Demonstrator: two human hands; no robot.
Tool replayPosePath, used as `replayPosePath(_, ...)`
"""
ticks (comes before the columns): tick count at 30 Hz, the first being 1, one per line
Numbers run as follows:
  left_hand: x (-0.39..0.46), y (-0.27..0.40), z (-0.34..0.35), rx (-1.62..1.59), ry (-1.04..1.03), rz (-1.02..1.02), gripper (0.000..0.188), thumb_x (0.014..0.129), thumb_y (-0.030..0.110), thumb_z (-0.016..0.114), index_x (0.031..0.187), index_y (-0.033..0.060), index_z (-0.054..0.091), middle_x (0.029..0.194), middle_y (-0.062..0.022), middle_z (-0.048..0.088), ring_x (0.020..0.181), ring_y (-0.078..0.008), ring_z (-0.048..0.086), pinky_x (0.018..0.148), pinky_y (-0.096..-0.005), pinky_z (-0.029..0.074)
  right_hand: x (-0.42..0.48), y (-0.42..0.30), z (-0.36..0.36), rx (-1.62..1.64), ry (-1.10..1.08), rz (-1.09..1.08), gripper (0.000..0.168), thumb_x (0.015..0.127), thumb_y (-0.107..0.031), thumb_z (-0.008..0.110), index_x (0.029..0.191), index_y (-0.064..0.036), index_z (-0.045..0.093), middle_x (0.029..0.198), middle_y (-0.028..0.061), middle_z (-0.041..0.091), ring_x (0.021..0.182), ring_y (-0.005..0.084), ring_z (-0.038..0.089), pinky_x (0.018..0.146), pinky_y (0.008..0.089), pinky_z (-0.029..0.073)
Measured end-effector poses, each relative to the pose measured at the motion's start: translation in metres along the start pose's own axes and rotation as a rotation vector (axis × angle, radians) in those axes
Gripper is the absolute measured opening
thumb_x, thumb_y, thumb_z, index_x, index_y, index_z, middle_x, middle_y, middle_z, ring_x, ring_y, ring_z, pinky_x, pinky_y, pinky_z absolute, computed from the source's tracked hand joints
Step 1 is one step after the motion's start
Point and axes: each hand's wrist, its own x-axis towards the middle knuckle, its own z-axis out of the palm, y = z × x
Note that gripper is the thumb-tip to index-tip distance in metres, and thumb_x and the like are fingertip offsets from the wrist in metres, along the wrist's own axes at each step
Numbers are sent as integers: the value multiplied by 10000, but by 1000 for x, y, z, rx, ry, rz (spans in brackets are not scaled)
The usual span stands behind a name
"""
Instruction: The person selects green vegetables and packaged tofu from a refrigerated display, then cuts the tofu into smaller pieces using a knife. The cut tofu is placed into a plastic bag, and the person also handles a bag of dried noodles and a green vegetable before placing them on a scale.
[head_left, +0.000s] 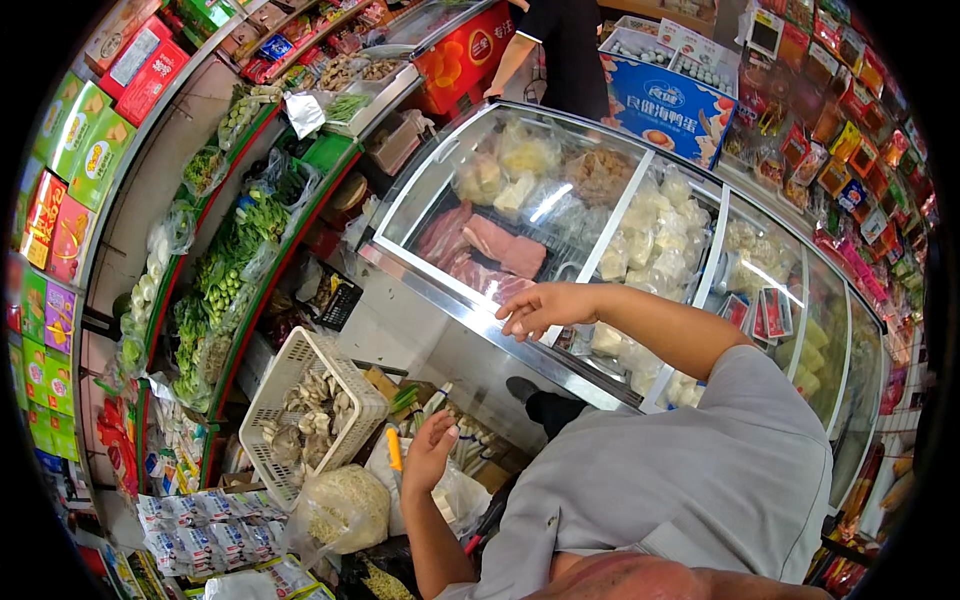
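My right hand (536, 311) is over the front metal edge of the glass-topped display freezer (480, 304), fingers loosely bent, nothing seen in it. Under the glass near it are slabs of raw meat (506, 247) and bagged pale foods (652, 232). My left hand (431, 450) is lower left with its fingers apart and appears empty. Just left of it stands an orange handle (394, 448); whether they touch is unclear. A bag of bean sprouts (345, 510) and a white plastic crate (292, 390) of mushrooms (315, 412) are to its left.
Curved shelves with leafy greens (225, 292) run along the left. Leeks or green onions (465, 435) lie past my left hand. Another person (566, 56) stands behind the freezer, beside a blue egg box (664, 105). Packaged goods (847, 150) hang at the right.
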Motion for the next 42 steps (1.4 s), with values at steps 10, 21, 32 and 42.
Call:
replayPosePath(10, -14, 27, -11, -650, -177, 124, 533, 955, 215, 642, 1397, -21, 459, 1322, -153, 589, 1200, -258, 581, 999, -391, 477, -9, -59, 5, 378, -225, -235, 662, 982, -306, 598, 1522, -49, 314, 1430, 180, 504, 1183, 256, 607, 965, 393, 507)
replayPosePath(21, -25, -4, 12, -456, 47, 13, 483, 967, 189, 613, 1388, -3, 474, 1313, -180, 591, 1146, -277, 611, 995, -405, 487, -17, -84, -11, 494, -332, -463, 996, 862, -575, 662, 1577, -93, 164, 1544, 206, 352, 1350, 330, 478, 995, 447, 505)
replayPosePath(32, -34, 4, 21, -484, 24, 71, 532, 960, 236, 629, 1399, -7, 455, 1328, -177, 577, 1179, -270, 586, 1011, -407, 475, -87, -202, 14, 302, -615, -1291, 1190, 749, -708, 704, 1591, -276, -16, 1650, 156, -69, 1496, 400, 163, 1069, 584, 407)
replayPosePath(42, -30, -11, 32, -513, 20, 20, 505, 970, 216, 610, 1394, -14, 460, 1324, -179, 580, 1145, -260, 604, 1000, -396, 487, -87, -192, 25, 111, -719, -1042, 1242, 719, -785, 663, 1580, -242, -48, 1631, 192, -15, 1467, 420, 202, 1046, 566, 427)
